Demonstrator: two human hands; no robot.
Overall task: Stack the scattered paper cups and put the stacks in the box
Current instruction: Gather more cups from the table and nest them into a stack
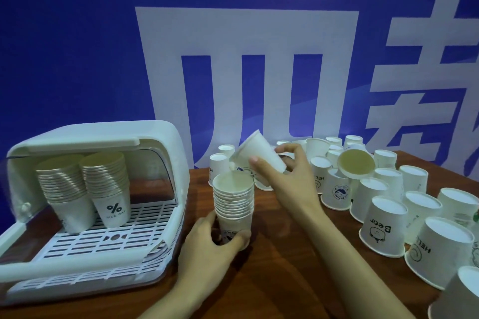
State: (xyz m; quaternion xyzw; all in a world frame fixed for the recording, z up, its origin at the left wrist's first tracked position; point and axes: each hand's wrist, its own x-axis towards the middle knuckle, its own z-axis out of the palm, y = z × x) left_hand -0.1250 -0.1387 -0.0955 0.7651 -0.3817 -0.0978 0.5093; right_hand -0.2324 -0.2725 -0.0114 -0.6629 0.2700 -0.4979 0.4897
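Observation:
An upright stack of white paper cups stands on the wooden table at the centre. My left hand grips the bottom cup of that stack. My right hand holds a single white cup, tilted on its side just above and behind the stack's open top. The white box with its lid swung up stands at the left. Two tall cup stacks sit inside it on a slotted tray.
Several loose white cups, most of them upside down, cover the right half of the table out to its right edge. One cup lies tilted with its mouth toward me. A blue wall with large white characters rises right behind the table.

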